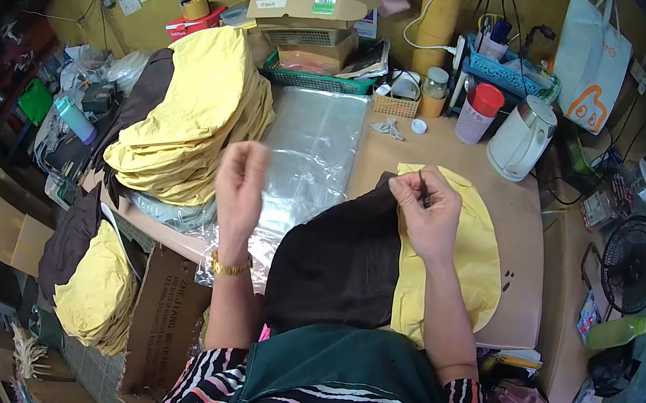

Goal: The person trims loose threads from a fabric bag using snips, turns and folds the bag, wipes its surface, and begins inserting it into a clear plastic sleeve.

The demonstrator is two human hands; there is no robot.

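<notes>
A fabric piece, half dark brown and half yellow, lies on the table right in front of me. My right hand is closed at its upper edge, thumb and fingers pinching the dark cloth near the seam. A small dark item shows among those fingers, too small to name. Off to the left, apart from the fabric, my left hand is raised over a clear plastic sheet. Its fingers are curled together and blurred by motion; what they hold, if anything, is hidden.
A tall stack of yellow and brown fabric stands at the left, with another pile lower down. Behind are a green basket, a jar, a pink cup and a white kettle. A fan stands right.
</notes>
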